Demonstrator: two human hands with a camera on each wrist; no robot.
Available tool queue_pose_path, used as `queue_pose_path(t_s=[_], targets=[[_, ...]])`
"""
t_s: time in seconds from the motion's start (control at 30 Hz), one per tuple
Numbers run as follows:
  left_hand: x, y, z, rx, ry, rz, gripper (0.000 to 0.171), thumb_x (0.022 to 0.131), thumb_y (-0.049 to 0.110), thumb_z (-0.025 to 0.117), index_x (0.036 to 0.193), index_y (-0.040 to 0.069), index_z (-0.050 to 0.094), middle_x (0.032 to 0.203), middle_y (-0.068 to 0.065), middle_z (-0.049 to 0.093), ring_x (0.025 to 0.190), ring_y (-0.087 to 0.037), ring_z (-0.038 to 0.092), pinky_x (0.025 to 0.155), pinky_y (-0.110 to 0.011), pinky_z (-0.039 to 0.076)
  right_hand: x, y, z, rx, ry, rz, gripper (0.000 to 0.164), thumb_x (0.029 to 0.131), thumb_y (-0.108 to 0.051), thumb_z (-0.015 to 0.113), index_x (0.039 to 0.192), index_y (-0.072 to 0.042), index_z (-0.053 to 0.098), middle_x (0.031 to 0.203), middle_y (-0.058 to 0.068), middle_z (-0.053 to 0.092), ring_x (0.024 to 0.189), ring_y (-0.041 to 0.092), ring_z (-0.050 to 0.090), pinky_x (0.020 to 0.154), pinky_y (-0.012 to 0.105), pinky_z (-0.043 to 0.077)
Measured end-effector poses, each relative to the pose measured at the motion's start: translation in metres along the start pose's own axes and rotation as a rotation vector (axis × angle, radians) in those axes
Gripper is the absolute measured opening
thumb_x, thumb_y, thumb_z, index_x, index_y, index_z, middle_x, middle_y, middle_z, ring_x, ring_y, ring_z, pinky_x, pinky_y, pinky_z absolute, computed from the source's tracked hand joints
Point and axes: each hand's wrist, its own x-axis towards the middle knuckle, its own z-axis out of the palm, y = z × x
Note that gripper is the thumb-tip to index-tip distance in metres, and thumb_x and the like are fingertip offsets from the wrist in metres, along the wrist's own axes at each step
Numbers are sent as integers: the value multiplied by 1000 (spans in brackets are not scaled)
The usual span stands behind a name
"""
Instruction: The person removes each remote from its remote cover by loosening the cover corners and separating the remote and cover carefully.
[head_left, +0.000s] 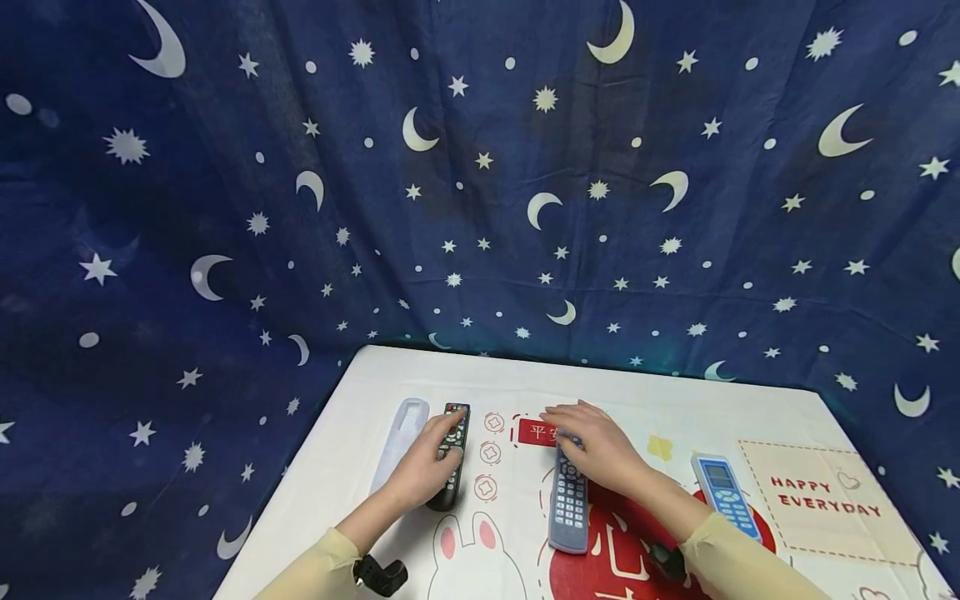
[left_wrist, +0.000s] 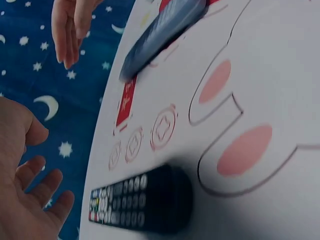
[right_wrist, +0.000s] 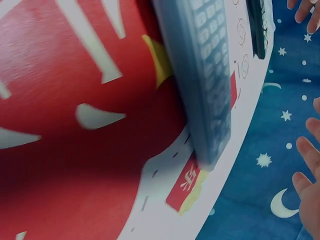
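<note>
A black remote control (head_left: pixel 444 498) with a rounded lower end lies on the table, partly covered in the head view by my left hand (head_left: pixel 420 468). From the left wrist view, that hand is raised off the remote, its fingers loosely bent around nothing. Over the top end of a grey-blue remote control (head_left: pixel 568 518) hovers my right hand (head_left: pixel 602 446). The right wrist view has a gap between this remote and the relaxed fingers (right_wrist: pixel 309 150). Both remotes lie with their buttons up.
Left of the black remote is a pale translucent remote-shaped piece (head_left: pixel 401 437). A white remote with a blue button face (head_left: pixel 726 493) lies to the right. The printed cloth (head_left: pixel 480 375) covers the table, and a starry dark-blue curtain (head_left: pixel 480 208) hangs behind.
</note>
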Motion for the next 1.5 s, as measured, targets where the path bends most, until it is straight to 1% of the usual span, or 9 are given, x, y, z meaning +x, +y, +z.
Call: queue_pose_path(t_s=[0.17, 0.3, 0.5, 0.6, 0.8, 1.0, 1.27, 1.37, 1.5], targets=[[0, 8, 13, -8, -41, 60, 61, 96, 3, 57, 155, 9, 42, 146, -10, 50, 128, -29, 54, 104, -52, 46, -13, 7, -4, 28, 9, 49, 42, 91, -8, 72, 133, -14, 70, 135, 2, 66, 129, 25, 58, 117, 52, 33], [0, 14, 27, -60, -101, 77, 61, 95, 2, 57, 155, 8, 42, 144, -12, 51, 127, -32, 55, 105, -53, 45, -21, 10, -6, 55, 10, 128, 46, 91, -9, 73, 136, -15, 67, 136, 2, 65, 130, 26, 57, 115, 52, 36], [0, 25, 48, -129, -201, 23, 60, 99, 8, 57, 156, 10, 39, 147, -12, 49, 130, -33, 54, 108, -52, 43, -33, 12, -6, 172, -21, 361, 54, 95, -14, 70, 146, -21, 58, 144, 9, 58, 135, 34, 52, 105, 56, 46], [0, 30, 59, -149, -236, -6, 60, 100, 11, 58, 157, 12, 39, 147, -10, 49, 131, -31, 54, 109, -49, 44, -39, 13, -6, 252, -43, 476, 58, 96, -16, 69, 151, -22, 52, 150, 13, 52, 139, 40, 45, 106, 59, 44], [1, 35, 77, -183, -276, -34, 61, 99, 16, 60, 156, 12, 40, 147, -11, 50, 129, -34, 56, 106, -45, 48, -49, 14, -7, 329, -52, 582, 60, 98, -17, 68, 154, -17, 48, 151, 17, 50, 140, 43, 43, 105, 62, 43], [2, 41, 90, -221, -294, -78, 61, 97, 15, 62, 155, 10, 43, 144, -11, 53, 126, -32, 58, 102, -40, 50, -56, 12, -7, 409, -83, 658, 61, 98, -19, 67, 155, -12, 44, 147, 20, 53, 136, 44, 46, 107, 63, 41], [8, 46, 106, -271, -294, -160, 62, 94, 16, 63, 153, 7, 45, 143, -13, 56, 123, -29, 60, 97, -39, 52, -65, 11, -6, 518, -99, 729, 66, 97, -17, 67, 155, -6, 39, 147, 24, 50, 132, 45, 51, 101, 55, 50], [10, 48, 112, -322, -266, -200, 63, 92, 12, 65, 151, 4, 47, 141, -16, 57, 121, -31, 61, 90, -40, 56, -66, 10, -6, 575, -99, 782, 65, 97, -16, 67, 155, -3, 38, 147, 25, 50, 130, 43, 52, 98, 51, 53], [13, 50, 117, -401, -232, -258, 63, 89, 7, 67, 149, 2, 48, 137, -19, 58, 117, -32, 60, 76, -40, 60, -65, 10, -6, 716, -104, 863, 66, 97, -15, 66, 153, 2, 36, 143, 27, 51, 121, 39, 58, 93, 48, 56]])
